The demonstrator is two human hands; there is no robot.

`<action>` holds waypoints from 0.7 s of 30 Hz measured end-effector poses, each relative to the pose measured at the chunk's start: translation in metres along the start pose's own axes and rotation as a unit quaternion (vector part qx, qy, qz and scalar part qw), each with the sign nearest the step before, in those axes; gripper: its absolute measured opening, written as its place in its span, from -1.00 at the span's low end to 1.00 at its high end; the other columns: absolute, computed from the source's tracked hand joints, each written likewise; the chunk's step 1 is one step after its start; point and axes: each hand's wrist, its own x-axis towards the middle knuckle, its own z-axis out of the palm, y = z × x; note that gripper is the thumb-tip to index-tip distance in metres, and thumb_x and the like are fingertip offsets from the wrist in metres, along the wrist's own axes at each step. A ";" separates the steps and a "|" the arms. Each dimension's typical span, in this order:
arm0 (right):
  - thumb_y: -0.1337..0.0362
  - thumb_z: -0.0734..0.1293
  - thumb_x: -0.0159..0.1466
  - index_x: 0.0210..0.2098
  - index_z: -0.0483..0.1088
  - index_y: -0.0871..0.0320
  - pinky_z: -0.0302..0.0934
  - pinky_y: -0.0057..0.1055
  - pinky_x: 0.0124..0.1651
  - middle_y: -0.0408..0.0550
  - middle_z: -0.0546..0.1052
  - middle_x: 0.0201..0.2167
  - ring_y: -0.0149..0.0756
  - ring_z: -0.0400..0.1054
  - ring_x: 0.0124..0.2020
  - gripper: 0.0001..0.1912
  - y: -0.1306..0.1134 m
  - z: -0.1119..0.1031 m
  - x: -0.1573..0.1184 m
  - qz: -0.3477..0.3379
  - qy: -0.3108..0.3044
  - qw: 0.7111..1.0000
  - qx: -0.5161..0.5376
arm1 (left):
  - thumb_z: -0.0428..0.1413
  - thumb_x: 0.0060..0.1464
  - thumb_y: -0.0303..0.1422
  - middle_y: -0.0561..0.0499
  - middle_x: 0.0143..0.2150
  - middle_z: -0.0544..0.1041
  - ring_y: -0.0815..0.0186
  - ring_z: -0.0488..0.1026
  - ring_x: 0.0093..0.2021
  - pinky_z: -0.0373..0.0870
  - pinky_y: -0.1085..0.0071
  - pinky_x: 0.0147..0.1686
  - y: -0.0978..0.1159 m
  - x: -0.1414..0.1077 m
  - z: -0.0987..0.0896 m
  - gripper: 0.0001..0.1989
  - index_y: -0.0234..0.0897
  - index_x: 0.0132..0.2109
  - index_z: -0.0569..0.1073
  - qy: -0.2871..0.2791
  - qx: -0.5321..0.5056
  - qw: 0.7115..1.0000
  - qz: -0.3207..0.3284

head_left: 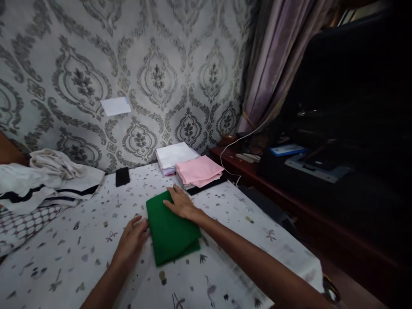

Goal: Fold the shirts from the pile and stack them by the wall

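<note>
A folded green cloth (172, 227) lies flat on the patterned sheet (106, 266), its lower right layers slightly apart. Spread over its upper right edge is my right hand (182, 204), palm down, with the thumb apart from the fingers. My left hand (133, 234) is beside the cloth's left edge, slightly blurred, its fingers loosely bent and holding nothing. Whether its fingertips touch the edge, I cannot tell. Just beyond my right hand sits a folded pink cloth (199, 170) on other folded fabric, with a black piece (209, 185) under it.
Folded white cloths (177, 155) are stacked against the patterned wall. A black phone (122, 176) lies to their left. Crumpled white fabric (61, 174) fills the left side. On the right, a white cable (230, 148) hangs over a dark red wooden ledge (238, 165).
</note>
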 end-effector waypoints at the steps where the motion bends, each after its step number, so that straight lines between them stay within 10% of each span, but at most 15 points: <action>1: 0.10 0.31 0.29 0.34 0.14 0.26 -0.04 -0.02 0.34 0.33 0.11 0.39 0.10 -0.01 0.40 -0.29 0.004 -0.002 0.013 0.018 -0.011 1.000 0.020 | 0.23 0.13 -0.43 -0.11 -0.17 0.57 0.24 0.59 -0.14 0.54 0.28 -0.09 -0.002 -0.012 -0.001 -0.72 -0.24 -0.03 0.37 -0.019 -0.010 0.999 -0.036; 9: 0.20 0.55 -0.04 -0.01 0.46 0.19 0.31 -0.22 0.04 0.07 0.57 -0.05 0.02 0.41 0.04 -0.40 0.031 -0.005 0.065 0.071 -0.056 0.985 0.148 | 0.40 -0.19 -0.47 -0.12 -0.25 0.61 0.22 0.57 -0.37 0.61 0.26 -0.40 0.005 -0.061 0.021 -0.57 -0.33 -0.14 0.46 -0.140 0.013 0.972 -0.190; 15: 0.16 0.55 -0.09 -0.22 0.45 0.20 0.34 -0.35 -0.28 -0.01 0.57 -0.31 -0.13 0.46 -0.22 -0.52 0.045 -0.004 0.056 0.120 -0.073 0.953 0.269 | 0.30 -0.19 -0.51 -0.06 -0.38 0.58 0.23 0.54 -0.38 0.57 0.33 -0.38 0.025 -0.056 -0.003 -0.81 -0.32 -0.35 0.49 -0.074 -0.012 0.983 -0.165; 21: 0.30 0.47 -0.09 -0.45 0.34 0.16 0.22 -0.47 -0.43 -0.21 0.42 -0.57 -0.35 0.36 -0.46 -0.74 0.045 -0.011 0.015 0.101 -0.043 0.926 0.362 | 0.31 -0.07 -0.33 -0.07 -0.05 0.60 0.09 0.59 -0.14 0.56 0.24 -0.31 0.019 -0.057 -0.015 -0.53 -0.09 0.03 0.45 -0.046 -0.036 0.991 -0.116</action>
